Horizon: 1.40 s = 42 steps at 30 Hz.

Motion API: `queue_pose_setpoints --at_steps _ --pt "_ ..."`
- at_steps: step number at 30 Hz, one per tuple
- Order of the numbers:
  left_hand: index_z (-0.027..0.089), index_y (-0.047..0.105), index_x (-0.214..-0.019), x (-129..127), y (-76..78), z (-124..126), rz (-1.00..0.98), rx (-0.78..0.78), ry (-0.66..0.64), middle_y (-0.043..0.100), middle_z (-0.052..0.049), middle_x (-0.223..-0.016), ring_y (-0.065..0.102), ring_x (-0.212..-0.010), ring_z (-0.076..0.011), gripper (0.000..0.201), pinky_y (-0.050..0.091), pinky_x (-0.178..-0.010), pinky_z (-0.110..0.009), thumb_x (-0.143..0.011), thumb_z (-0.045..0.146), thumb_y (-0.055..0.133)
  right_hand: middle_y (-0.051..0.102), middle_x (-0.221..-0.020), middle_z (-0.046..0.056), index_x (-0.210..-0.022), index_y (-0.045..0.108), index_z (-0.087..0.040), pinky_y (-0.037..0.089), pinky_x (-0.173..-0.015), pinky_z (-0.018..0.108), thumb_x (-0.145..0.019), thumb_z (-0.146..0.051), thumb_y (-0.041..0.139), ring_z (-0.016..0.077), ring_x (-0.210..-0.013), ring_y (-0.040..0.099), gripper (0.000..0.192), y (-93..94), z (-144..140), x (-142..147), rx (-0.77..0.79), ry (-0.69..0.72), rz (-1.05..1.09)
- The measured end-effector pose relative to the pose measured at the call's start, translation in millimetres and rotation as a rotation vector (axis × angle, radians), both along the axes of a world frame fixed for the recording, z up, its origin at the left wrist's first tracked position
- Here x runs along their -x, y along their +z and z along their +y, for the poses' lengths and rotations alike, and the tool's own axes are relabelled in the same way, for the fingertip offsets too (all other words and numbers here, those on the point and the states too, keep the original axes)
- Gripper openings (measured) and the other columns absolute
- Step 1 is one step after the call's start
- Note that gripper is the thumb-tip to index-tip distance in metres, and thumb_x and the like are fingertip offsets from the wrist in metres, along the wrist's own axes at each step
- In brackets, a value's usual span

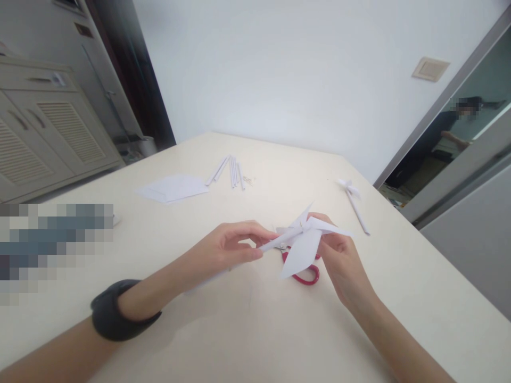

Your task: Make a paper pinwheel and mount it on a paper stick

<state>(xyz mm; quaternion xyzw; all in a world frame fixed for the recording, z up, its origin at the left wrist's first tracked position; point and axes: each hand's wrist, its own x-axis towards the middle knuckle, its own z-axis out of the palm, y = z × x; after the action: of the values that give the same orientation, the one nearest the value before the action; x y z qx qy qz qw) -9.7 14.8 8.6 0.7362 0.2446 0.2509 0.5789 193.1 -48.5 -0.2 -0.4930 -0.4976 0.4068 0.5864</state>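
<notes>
Above the middle of the cream bench point(255, 330), both hands are closed on a white paper pinwheel point(305, 239). The left hand point(225, 247) pinches the rolled paper stick point(271, 244) of the pinwheel between thumb and fingers, and the right hand point(339, 255) grips the pinwheel's folded blades from behind. Red-handled scissors point(305, 276) lie on the bench directly under the pinwheel, partly hidden by it. A black band point(115, 314) circles the left wrist. Farther back lie a stack of white paper sheets point(173, 187) and, just beside it, several rolled paper sticks point(229, 170). Near the right edge rests a second finished pinwheel point(353, 199), well apart from the hands.
</notes>
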Motion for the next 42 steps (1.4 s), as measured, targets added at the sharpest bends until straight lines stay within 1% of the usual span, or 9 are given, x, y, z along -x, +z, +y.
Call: queue_pose_setpoints --at_steps 3,6,11,16,20,27,33,36,42 --pt "0.023 0.066 -0.106 -1 0.7 -1 -0.006 -0.013 0.020 0.060 -0.007 -0.105 0.054 -0.099 -0.0219 0.025 0.044 -0.080 -0.030 -0.084 0.026 0.056 0.050 -0.113 0.004 -0.076 0.066 -0.022 0.045 -0.066 0.029 -0.075 -0.034 0.060 0.0196 -0.089 0.053 0.013 1.3 -1 1 -0.022 -0.020 -0.052" --pt "0.024 0.066 -0.106 -2 -2.4 -2 -0.023 -0.010 0.040 0.062 -0.005 -0.105 0.055 -0.096 -0.0207 0.025 0.044 -0.078 -0.029 -0.083 0.025 0.056 0.048 -0.114 0.005 -0.074 0.064 -0.023 0.045 -0.076 0.033 -0.076 -0.032 0.061 0.0230 -0.100 0.050 0.010 2.1 -2 1 -0.096 -0.087 -0.138" --pt "0.024 0.066 -0.104 -3 -7.8 -2 -0.050 0.116 0.078 0.064 -0.003 -0.095 0.053 -0.078 -0.0151 0.023 0.041 -0.070 -0.026 -0.084 0.028 0.056 0.050 -0.111 0.004 -0.067 0.060 -0.023 0.033 -0.097 0.039 -0.075 -0.029 0.065 0.0246 -0.113 0.044 0.011 1.0 -1 -4 -0.169 -0.177 -0.278" --pt "0.023 0.064 -0.108 -2 -9.3 2 -0.126 0.247 0.121 0.058 -0.002 -0.084 0.046 -0.073 -0.0132 0.025 0.037 -0.069 -0.026 -0.085 0.027 0.055 0.049 -0.116 0.003 -0.063 0.054 -0.022 0.028 -0.098 0.041 -0.076 -0.032 0.063 0.0257 -0.119 0.040 0.019 2.0 -3 -6 -0.136 -0.213 -0.276" --pt "0.022 0.065 -0.107 -2 -10.5 2 -0.175 0.296 0.123 0.054 -0.003 -0.081 0.045 -0.071 -0.0140 0.025 0.036 -0.067 -0.026 -0.084 0.026 0.054 0.052 -0.117 0.003 -0.068 0.053 -0.022 0.032 -0.093 0.040 -0.079 -0.033 0.058 0.0249 -0.112 0.046 0.016 1.9 -3 -3 -0.089 -0.204 -0.247" --pt "0.021 0.065 -0.106 0 -13.3 0 -0.201 0.302 0.048 0.054 -0.003 -0.081 0.043 -0.070 -0.0131 0.024 0.035 -0.068 -0.026 -0.087 0.025 0.051 0.063 -0.096 0.000 -0.084 0.057 -0.024 0.040 -0.079 0.031 -0.084 -0.035 0.052 0.0182 -0.090 0.057 0.012 -8.5 2 -5 0.158 0.007 -0.041" --pt "0.022 0.062 -0.108 2 -7.6 0 -0.392 0.437 0.056 0.050 -0.002 -0.090 0.046 -0.077 -0.0103 0.024 0.040 -0.072 -0.022 -0.089 0.018 0.048 0.060 -0.077 -0.001 -0.094 0.061 -0.026 0.040 -0.061 0.027 -0.080 -0.031 0.056 0.0154 -0.071 0.056 0.015 -15.6 1 0 0.326 0.317 -0.226" --pt "0.024 0.062 -0.108 1 -5.1 -1 -0.493 0.459 0.117 0.049 -0.001 -0.094 0.047 -0.077 -0.0089 0.025 0.042 -0.072 -0.020 -0.090 0.016 0.047 0.061 -0.083 0.000 -0.102 0.062 -0.030 0.043 -0.066 0.030 -0.080 -0.032 0.058 0.0183 -0.079 0.059 0.022 -15.4 -5 5 0.285 0.442 -0.307" --pt "0.022 0.062 -0.106 -4 -8.9 -3 -0.500 0.440 0.178 0.051 -0.002 -0.094 0.049 -0.088 -0.0114 0.022 0.043 -0.081 -0.024 -0.090 0.018 0.048 0.065 -0.099 0.003 -0.118 0.054 -0.031 0.048 -0.074 0.035 -0.081 -0.030 0.058 0.0211 -0.088 0.062 0.037 -10.9 -18 15 0.275 0.601 -0.341"
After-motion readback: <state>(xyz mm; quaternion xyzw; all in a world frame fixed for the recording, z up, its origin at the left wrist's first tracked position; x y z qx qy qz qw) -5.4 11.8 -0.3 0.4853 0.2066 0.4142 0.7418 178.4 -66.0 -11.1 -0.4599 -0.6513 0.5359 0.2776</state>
